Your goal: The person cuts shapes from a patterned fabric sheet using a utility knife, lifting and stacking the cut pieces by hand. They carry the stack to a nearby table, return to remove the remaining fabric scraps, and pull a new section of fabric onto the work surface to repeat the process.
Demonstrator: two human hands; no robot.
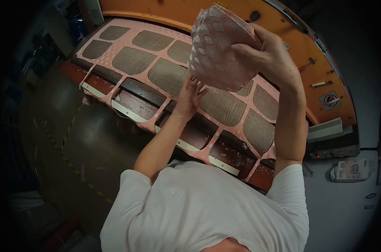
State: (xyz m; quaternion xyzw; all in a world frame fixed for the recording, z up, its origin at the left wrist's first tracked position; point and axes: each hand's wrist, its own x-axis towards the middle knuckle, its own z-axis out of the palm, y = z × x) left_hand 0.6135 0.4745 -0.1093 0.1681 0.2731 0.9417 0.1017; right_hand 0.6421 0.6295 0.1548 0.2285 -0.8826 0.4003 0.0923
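Head view: the right hand (268, 56) is holding a stack of pink cut pieces (220, 50) raised clear of the table (136, 107). Its grip is clamping the stack's edge, keeping it off the pink sheet (125, 43). The left hand (190, 94) is lying unclenched, its fingers stretched out and touching the sheet beneath the stack.

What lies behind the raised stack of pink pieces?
The pink sheet with cut-out holes, and the left hand reaching onto it. The stack, held by the right hand, hides the sheet area behind it.
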